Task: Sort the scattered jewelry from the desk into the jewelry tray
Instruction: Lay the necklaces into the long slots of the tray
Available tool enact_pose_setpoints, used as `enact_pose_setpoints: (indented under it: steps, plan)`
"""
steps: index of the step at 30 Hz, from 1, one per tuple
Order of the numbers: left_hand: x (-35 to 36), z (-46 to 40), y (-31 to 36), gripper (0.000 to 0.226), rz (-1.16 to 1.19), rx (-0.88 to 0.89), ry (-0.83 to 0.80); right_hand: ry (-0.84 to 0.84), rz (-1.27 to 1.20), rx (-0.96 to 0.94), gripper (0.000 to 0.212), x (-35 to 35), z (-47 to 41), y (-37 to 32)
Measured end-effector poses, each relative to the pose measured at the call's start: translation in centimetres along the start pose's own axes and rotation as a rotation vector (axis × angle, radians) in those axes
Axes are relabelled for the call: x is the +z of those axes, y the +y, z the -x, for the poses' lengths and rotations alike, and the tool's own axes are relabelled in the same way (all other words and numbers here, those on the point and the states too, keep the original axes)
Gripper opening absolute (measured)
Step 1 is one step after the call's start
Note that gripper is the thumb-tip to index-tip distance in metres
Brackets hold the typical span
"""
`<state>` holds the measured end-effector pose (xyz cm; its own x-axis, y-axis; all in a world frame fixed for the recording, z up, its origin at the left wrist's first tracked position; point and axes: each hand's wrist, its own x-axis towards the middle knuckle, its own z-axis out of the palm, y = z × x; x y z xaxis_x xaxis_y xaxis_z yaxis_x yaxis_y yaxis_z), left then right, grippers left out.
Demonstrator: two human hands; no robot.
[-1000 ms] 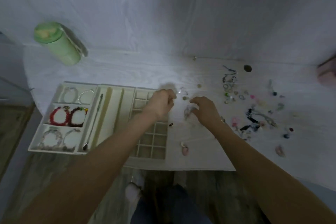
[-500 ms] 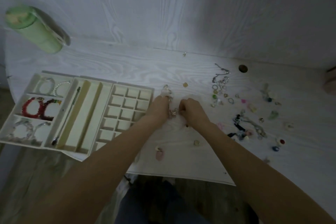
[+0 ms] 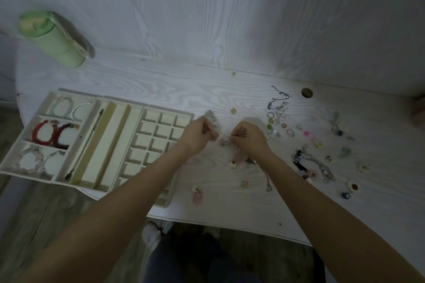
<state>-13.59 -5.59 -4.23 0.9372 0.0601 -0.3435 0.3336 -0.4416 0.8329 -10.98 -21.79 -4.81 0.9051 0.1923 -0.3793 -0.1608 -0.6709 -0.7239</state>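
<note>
Both hands — left hand [image 3: 199, 133], right hand [image 3: 249, 138] — pinch a small pale trinket [image 3: 223, 141] between them, just beside the tray [image 3: 140, 122] on the tabletop [image 3: 161, 85].

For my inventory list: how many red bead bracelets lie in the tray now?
2: both in the middle left compartment of the jewelry tray, bright red bracelet left, dark red bracelet right, side by side.

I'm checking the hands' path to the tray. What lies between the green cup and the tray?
In the head view, only bare white wood-grain desk lies between the pale green lidded cup and the cream compartmented jewelry tray.
</note>
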Motion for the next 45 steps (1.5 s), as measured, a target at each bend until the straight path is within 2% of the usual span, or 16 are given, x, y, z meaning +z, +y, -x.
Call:
enact_pose_setpoints:
  steps: [3, 6, 10, 16, 18, 21, 26, 31, 37, 42, 45]
  plan:
    - [-0.5, 0.3, 0.3, 0.028, 0.158, 0.058, -0.046, -0.027, -0.030, -0.027, 0.014, 0.0, 0.1, 0.0]
    - [-0.9, 0.5, 1.3, 0.026, 0.155, 0.120, -0.118, -0.059, -0.008, -0.061, 0.019, 0.3, -0.1, -0.2]
    - [-1.8, 0.9, 2.3, 0.021, 0.176, 0.094, -0.132, -0.038, -0.085, -0.054, 0.015, 0.1, 0.1, -1.0]
    - [-3.1, 1.2, 2.6, 0.006, -0.078, 0.068, -0.106, -0.027, -0.482, 0.128, 0.018, -0.9, 0.2, -2.5]
    - [-3.3, 1.0, 2.6, 0.012, -0.173, 0.081, -0.087, -0.030, -0.585, 0.131, 0.014, -1.2, 0.4, -3.1]
    - [-3.6, 0.8, 2.8, 0.007, -0.248, 0.075, -0.016, 0.020, -0.709, 0.160, 0.012, -1.6, 0.5, -3.6]
    - [-4.6, 1.1, 3.6, 0.015, 0.109, 0.015, 0.041, 0.026, -0.732, 0.190, 0.020, -2.4, 0.4, -3.6]
    - [-5.5, 1.7, 5.4, 0.021, 0.450, -0.039, 0.102, -0.017, -0.827, 0.263, 0.020, -2.4, 0.2, -3.9]
    - [-5.8, 1.9, 6.0, 0.025, 0.383, -0.026, 0.164, 0.016, -1.065, 0.326, 0.030, -2.7, -0.1, -4.1]
    - [-6.2, 2.6, 6.3, 0.025, 0.386, -0.001, 0.177, -0.020, -1.045, 0.333, 0.025, -2.8, 0.0, -4.1]
    - [-6.6, 2.9, 6.7, 0.021, 0.347, 0.053, 0.176, -0.050, -0.689, 0.187, 0.013, -2.7, 0.8, -4.5]
